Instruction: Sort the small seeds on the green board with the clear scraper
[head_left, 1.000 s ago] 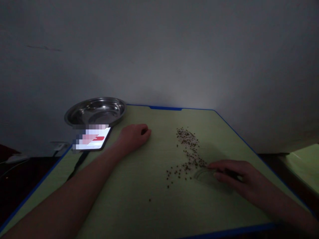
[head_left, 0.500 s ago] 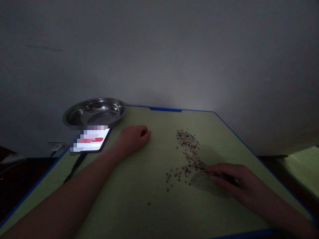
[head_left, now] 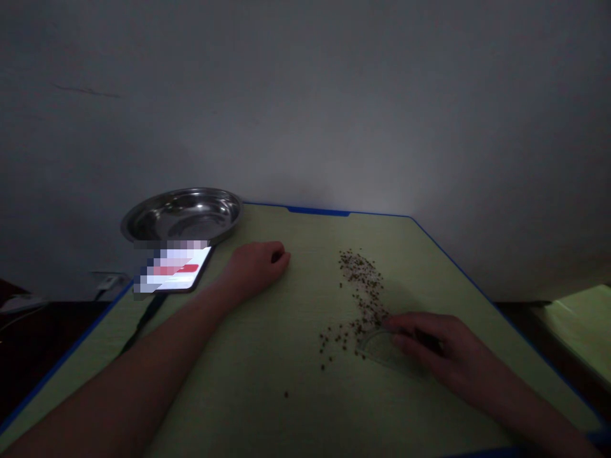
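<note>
On the pale green table (head_left: 267,356) with its blue edging, we rest our left hand (head_left: 260,261) near the middle of the top, its fingers curled into a loose fist; what may lie inside the curl we cannot see. With our right hand (head_left: 432,337) we pinch a clear protractor (head_left: 379,348) between thumb and fingers. Its curved, marked side points leftward, and it lies low over the near end of the scattered grains, though we cannot tell whether all of it touches the tabletop. The small dark grains (head_left: 351,275) form an uneven trail from the far right part of the table toward our right fingertips, with pale grains (head_left: 366,305) mixed among them. A looser scatter spreads left of the protractor, and one lone grain (head_left: 286,395) sits well apart, nearer to us. Left of our left hand lies a phone (head_left: 187,275) with a lit screen, part of it blurred into blocks, a red bar showing across it. Just behind the phone, at the far left corner, stands a shiny metal basin (head_left: 191,216), and a dark strap or cable (head_left: 146,321) runs from below the phone toward our left forearm. Beyond the table rises a dim grey wall (head_left: 305,95), with a socket (head_left: 109,281) low on the left, and another pale green surface (head_left: 585,324) shows at the far right
</note>
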